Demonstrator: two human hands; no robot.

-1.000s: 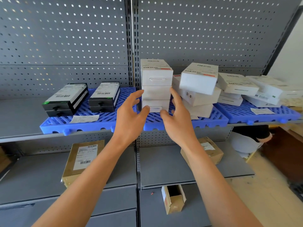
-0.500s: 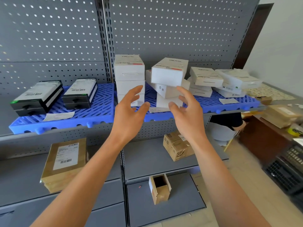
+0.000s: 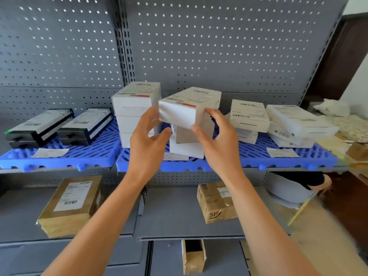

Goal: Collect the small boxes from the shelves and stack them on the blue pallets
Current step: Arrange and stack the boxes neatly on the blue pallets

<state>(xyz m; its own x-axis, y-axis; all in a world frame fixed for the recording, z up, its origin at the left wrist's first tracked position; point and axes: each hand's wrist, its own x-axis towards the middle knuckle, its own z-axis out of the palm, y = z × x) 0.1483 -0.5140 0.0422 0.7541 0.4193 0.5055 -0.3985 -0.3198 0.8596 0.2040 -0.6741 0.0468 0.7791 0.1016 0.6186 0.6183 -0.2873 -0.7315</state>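
Observation:
A white top box lies tilted on a loose pile of white boxes on the middle blue pallet. My left hand holds its left end, thumb under the lower edge. On the right end my right hand grips it, fingers along the side and thumb on the front. To the left of the pile stands a neat stack of three white boxes. More white boxes lie to the right on the pallet.
Two black boxes sit on the left blue pallet. Brown parcels lie on the grey shelf below, with an open carton lower down. A person sits at the right.
Both hands left the neat three-box stack, moved right and forward, and closed round the tilted top box of the neighbouring pile. The view moved closer.

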